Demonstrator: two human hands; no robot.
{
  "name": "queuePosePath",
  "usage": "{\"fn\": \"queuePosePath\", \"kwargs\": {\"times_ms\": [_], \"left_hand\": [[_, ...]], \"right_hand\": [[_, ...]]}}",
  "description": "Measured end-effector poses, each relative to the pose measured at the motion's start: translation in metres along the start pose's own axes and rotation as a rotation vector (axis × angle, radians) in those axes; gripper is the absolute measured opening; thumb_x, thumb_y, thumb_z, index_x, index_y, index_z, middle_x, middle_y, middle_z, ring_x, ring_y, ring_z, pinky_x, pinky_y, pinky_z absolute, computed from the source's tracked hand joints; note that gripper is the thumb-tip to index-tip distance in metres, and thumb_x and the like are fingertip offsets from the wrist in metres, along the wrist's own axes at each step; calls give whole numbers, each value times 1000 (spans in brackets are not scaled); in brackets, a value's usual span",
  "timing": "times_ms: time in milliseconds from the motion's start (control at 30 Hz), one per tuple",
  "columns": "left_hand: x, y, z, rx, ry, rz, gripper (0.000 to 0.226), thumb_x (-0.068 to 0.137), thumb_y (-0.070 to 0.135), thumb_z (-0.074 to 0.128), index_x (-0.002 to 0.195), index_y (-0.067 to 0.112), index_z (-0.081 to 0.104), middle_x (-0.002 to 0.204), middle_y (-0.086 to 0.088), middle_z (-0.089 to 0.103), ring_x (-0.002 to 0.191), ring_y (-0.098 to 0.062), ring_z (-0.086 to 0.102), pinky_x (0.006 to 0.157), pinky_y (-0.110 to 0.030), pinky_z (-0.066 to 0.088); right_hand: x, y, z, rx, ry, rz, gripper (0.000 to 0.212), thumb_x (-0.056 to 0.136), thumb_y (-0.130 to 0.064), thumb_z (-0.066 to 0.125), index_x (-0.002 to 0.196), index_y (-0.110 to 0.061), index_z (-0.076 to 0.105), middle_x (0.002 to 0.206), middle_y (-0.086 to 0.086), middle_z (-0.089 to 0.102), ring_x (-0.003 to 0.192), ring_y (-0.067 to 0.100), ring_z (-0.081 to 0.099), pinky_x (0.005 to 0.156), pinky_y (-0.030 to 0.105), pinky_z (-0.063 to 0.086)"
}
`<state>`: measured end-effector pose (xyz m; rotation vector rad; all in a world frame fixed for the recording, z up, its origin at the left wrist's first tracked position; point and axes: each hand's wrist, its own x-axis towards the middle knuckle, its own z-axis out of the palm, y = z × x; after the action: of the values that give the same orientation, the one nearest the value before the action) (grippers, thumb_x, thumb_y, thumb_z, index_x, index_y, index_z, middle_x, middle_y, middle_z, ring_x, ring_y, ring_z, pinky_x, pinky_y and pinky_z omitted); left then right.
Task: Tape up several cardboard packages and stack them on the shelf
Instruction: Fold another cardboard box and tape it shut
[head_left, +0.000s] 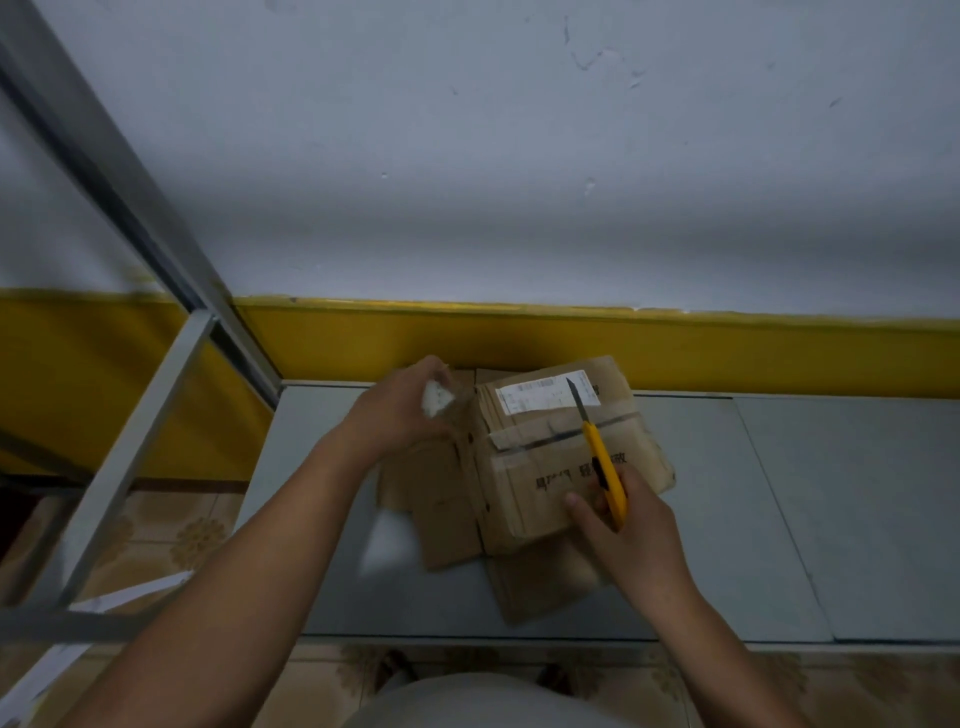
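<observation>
Flattened cardboard boxes (524, 467) on grey counter (779, 519); metal shelf frame (156, 395) at left. Right hand (628, 530) grips yellow utility knife (602, 457); left hand (400, 410) pinches whitish wad (436, 397).

White shipping label (535, 396) on the cardboard package (524, 499), lying beyond the right hand (634, 540): rows of fine print and a barcode-like strip, too blurred to read. Dark printed characters (553, 478) on the package face, just beside that hand's thumb: blurred, illegible.
</observation>
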<state>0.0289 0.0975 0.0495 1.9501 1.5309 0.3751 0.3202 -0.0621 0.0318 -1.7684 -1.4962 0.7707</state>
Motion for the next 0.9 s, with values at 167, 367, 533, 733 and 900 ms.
{"fn": "queuePosePath", "kwargs": {"times_ms": [167,367,533,733,900], "left_hand": [[15,-17,-27,-31,134,-122,43,88,46,82,118,28,57,119,1,61,103,-19,57,75,-33,44],[40,35,-20,-112,174,18,47,83,53,85,113,32,56,110,6,58,93,-14,58,64,-31,44],[50,57,-11,-105,47,40,56,71,56,93,111,34,60,118,6,60,100,-16,59,79,-41,57],[44,46,-12,-152,-42,15,54,64,47,100,103,32,65,130,6,64,116,-19,62,98,-47,55],[17,30,-9,-202,-9,-53,63,56,51,102,105,31,68,117,15,64,104,-9,62,76,-32,53]], "right_hand": [[-6,7,-10,70,145,10,21,90,-37,75,93,-45,56,82,-16,65,74,4,65,62,10,49],[-18,29,-21,106,271,185,33,80,-58,76,85,-36,52,75,-10,63,64,7,62,55,22,45],[-17,29,-9,277,266,299,46,75,-58,78,101,-23,65,89,-2,72,75,9,71,55,28,59],[-5,20,-4,389,317,315,28,83,-32,86,97,-17,66,87,-3,71,66,22,71,44,29,53],[22,24,-10,341,284,296,19,90,-24,79,90,-15,62,83,6,67,73,26,69,55,45,60]]}}
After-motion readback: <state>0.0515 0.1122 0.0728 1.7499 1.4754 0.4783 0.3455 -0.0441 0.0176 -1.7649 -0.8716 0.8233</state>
